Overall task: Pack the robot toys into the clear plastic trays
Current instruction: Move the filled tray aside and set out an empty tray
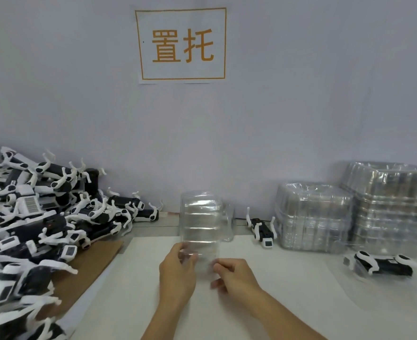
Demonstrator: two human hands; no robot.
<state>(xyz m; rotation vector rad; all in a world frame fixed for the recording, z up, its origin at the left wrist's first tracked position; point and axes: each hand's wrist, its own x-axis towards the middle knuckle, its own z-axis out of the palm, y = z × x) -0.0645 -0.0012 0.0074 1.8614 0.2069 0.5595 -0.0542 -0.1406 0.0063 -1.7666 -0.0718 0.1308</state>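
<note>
Both hands pinch the near edge of one clear tray [203, 222], the left hand [176, 273] at its left corner, the right hand [234, 276] at its right, holding it tilted up over the table [133, 303]. The thin plastic could buckle or slip from so light a pinch. Two tray stacks [313, 217] stand to the right, two loose robot toys [262, 230] beside them, and an uncountable toy pile [38, 212] on the left.
</note>
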